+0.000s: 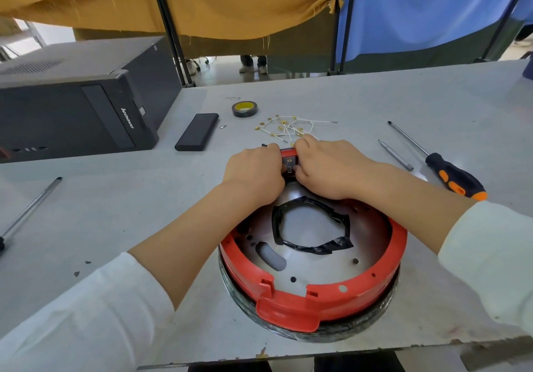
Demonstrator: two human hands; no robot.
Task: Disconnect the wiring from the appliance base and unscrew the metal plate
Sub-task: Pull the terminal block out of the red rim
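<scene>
Both my left hand (255,171) & right hand (328,167) pinch the small terminal block (289,163) at the base (317,299) rim; stiff plastic, prob. brittle—grip its sides.

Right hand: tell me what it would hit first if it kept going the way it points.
Right hand points away across the table; probably the loose white wires with brass terminals just beyond its fingertips, though depth is unclear.

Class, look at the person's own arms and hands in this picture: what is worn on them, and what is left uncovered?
Both arms wear loose white fabric sleeves pushed up, leaving the forearms bare. The left hand and right hand are bare too: no gloves, rings or watch visible.
</scene>
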